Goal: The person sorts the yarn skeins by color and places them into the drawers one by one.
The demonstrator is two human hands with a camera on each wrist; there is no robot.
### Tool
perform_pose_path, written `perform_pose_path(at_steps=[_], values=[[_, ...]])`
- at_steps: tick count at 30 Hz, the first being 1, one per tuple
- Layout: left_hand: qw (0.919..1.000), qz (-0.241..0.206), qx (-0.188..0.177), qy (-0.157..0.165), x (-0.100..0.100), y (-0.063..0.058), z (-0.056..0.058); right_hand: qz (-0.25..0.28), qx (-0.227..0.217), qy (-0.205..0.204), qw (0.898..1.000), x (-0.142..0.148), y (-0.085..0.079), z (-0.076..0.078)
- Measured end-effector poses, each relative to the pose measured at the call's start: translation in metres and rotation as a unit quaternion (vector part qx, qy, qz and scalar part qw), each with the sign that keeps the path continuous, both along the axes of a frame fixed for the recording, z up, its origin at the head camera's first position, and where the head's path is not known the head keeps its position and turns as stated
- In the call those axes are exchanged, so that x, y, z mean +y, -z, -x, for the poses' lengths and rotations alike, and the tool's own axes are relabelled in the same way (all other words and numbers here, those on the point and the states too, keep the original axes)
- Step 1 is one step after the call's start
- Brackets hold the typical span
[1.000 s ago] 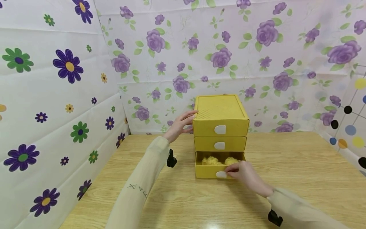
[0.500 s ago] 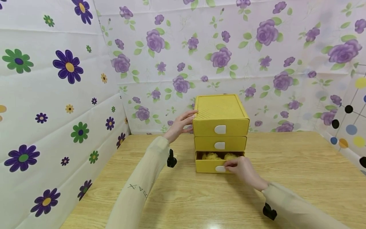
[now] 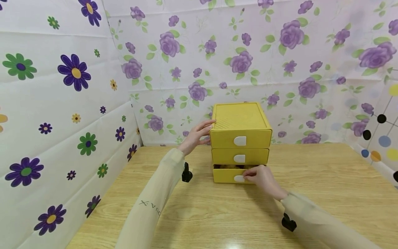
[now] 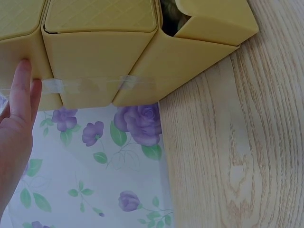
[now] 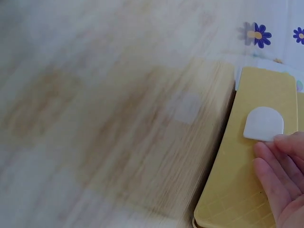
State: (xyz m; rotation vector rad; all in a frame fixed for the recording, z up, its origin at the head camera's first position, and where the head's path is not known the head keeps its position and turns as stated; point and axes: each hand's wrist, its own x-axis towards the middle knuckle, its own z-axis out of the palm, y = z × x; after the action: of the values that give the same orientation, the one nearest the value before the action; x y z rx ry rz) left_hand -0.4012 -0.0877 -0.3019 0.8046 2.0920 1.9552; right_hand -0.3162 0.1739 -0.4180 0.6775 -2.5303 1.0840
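Note:
A yellow three-drawer cabinet (image 3: 239, 117) stands on the wooden table, each drawer bearing a white rounded handle. Its bottom drawer (image 3: 224, 176) sticks out a little, with a narrow dark gap above its front. Fluffy yellow contents barely show inside. My right hand (image 3: 263, 179) pinches the edge of that drawer's white handle (image 5: 264, 124) between thumb and fingers, as the right wrist view shows. On the cabinet's left side, my left hand (image 3: 195, 138) rests with extended fingers, the fingertips near the top edge. In the left wrist view, a finger (image 4: 22, 90) touches the yellow side panel.
The wooden table (image 3: 199, 218) runs out in front of the cabinet and to both sides. A cloth with purple roses (image 3: 168, 45) hangs behind it. Flower-printed sheeting (image 3: 46, 103) borders the left, and a dotted sheet (image 3: 384, 138) borders the right.
The bottom drawer has slid inward, its opening narrowing and the yellow contents mostly passing out of sight. My right hand moved inward with its handle. My left hand stayed put.

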Motion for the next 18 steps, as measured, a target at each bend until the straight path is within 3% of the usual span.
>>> perform_pose_path(at_steps=[9, 18], values=[[0.9999, 0.002, -0.001, -0.011, 0.000, 0.001, 0.001, 0.002, -0.007, 0.014, 1.000, -0.002, -0.001, 0.008], [0.9998, 0.008, -0.013, 0.015, -0.001, -0.015, -0.017, 0.009, -0.021, 0.026, 0.999, -0.001, 0.000, 0.014]])
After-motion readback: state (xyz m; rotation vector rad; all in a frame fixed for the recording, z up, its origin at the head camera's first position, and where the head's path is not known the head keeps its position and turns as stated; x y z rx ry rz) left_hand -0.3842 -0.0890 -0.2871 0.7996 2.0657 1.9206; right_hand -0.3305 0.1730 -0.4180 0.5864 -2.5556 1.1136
